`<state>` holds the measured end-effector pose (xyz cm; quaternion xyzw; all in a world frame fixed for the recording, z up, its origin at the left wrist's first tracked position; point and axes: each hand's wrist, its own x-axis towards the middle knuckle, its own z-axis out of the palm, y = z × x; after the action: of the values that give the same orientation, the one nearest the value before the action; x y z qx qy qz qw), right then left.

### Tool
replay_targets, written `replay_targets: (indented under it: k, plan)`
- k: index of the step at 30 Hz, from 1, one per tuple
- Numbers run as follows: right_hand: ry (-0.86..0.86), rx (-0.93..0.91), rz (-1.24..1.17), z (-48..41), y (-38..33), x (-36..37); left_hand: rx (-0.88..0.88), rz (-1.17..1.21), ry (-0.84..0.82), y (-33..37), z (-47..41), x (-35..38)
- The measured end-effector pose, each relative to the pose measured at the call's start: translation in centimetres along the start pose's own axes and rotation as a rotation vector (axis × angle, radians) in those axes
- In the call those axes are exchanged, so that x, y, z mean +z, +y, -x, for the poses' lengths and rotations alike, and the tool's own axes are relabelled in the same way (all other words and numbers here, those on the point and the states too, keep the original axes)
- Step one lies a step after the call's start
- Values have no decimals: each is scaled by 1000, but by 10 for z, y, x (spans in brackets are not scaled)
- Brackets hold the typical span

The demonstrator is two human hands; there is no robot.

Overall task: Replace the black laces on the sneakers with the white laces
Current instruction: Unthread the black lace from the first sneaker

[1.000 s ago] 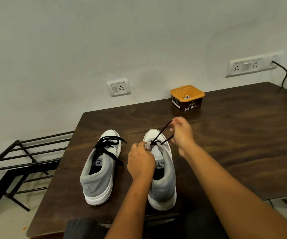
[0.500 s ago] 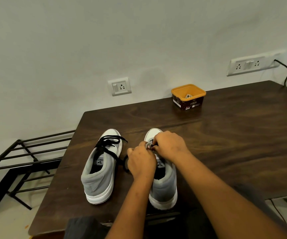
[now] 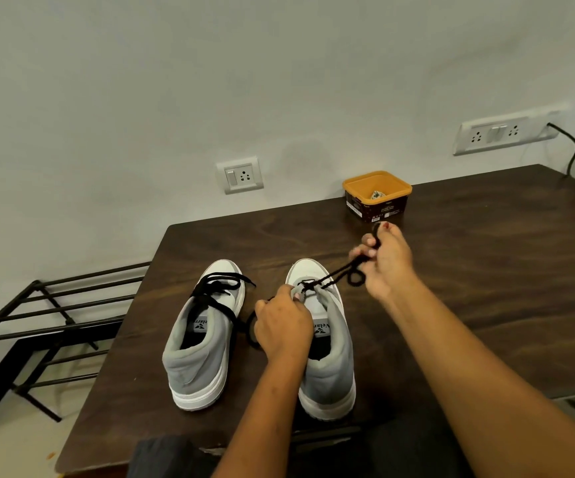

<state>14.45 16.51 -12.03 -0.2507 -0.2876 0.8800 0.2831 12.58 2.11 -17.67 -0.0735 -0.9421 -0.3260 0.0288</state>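
Clearly the unlacing is underway on the dark table (image 3: 486, 270): the right sneaker (image 3: 327, 357) sits at lower centre, pinned at its tongue by the closed left hand (image 3: 281, 326). Right of centre, the right hand (image 3: 384, 260) pinches the black lace (image 3: 334, 274) taut. Judging by this, short pulls along the eyelets, shoe held firm, should free it cleanly; no white laces show.

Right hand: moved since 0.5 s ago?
Yes. The right hand, shut on the black lace, pulled away from the right sneaker toward the orange tub.
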Motion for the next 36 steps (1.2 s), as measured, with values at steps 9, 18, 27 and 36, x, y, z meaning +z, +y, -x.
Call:
replay_targets:
  k: [9, 18, 27, 36]
  plan:
    - [-472, -357, 1968, 14, 27, -4, 18, 16, 6, 1, -1, -1]
    - [-284, -356, 1539, 2, 17, -10, 40, 5, 28, -2, -1, 1]
    - [17, -204, 777, -7, -15, -15, 185, -51, 99, -4, -4, 5]
    - [-147, -119, 1596, -15, 17, -22, 336, -251, -205, 8, -42, -5]
